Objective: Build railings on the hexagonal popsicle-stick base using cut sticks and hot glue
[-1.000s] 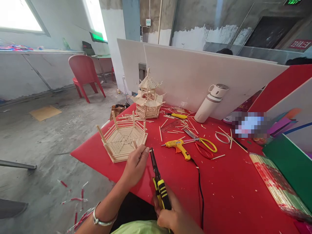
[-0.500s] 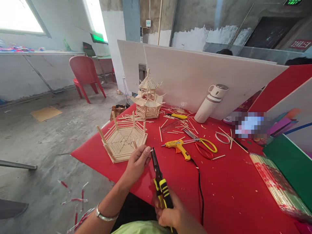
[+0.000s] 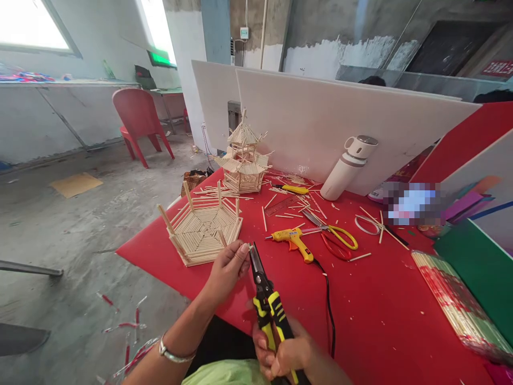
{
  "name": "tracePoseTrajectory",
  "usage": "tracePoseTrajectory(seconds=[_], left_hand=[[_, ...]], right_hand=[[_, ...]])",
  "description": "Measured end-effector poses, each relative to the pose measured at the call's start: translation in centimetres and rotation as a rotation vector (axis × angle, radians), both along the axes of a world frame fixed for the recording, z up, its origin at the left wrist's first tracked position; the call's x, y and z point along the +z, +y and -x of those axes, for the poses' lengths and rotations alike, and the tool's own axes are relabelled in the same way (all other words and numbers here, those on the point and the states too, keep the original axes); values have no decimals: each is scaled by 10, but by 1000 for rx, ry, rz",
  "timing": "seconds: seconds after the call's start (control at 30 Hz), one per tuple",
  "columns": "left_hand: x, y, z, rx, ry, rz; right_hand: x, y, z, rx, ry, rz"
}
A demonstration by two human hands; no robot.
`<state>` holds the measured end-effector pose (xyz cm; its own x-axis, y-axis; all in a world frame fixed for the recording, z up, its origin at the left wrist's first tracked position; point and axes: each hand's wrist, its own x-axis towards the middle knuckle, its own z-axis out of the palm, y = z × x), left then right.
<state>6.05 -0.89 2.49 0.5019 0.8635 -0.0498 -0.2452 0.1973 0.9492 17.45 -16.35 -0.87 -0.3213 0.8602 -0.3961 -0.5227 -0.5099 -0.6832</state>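
Note:
My left hand (image 3: 229,266) pinches a short wooden stick (image 3: 250,247) between thumb and fingers; most of the stick is hidden. Wrapped round the yellow-and-black handles of a pair of snips (image 3: 264,294) is my right hand (image 3: 286,347). The jaws point away from me, their tips close by the stick's end; I cannot tell if they touch it. Just beyond my left hand sits a hexagonal stick base (image 3: 206,230) with short upright posts. A yellow glue gun (image 3: 292,240) lies to the right, its black cord trailing toward me.
A stick pagoda (image 3: 243,160) stands at the back of the red table (image 3: 372,315). Scissors (image 3: 336,235), a yellow cutter (image 3: 294,189), loose sticks and a white flask (image 3: 347,168) are around it. Packed sticks (image 3: 457,305) lie at right. White boards (image 3: 304,117) rise behind.
The snips' handles have spread apart in my right hand and their jaws have opened slightly. My left hand keeps its pinch in nearly the same place.

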Motion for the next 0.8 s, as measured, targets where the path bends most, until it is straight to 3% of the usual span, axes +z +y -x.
tracePoseTrajectory(seconds=[0.2, 0.37, 0.47, 0.6, 0.8], left_hand=[[-2, -7, -3, 107, 83, 218], [-18, -14, -1, 144, 77, 342], [-22, -15, 1, 147, 70, 374], [-22, -17, 2, 146, 46, 400], [-22, -16, -2, 141, -149, 542]], right_hand=[[22, -2, -6, -141, -891, -54], [38, 3, -21, 24, -1392, -62], [38, 4, -29, 19, -1542, -91], [34, 1, -36, 50, -1592, -60], [33, -5, -36, 91, -1702, -127]])
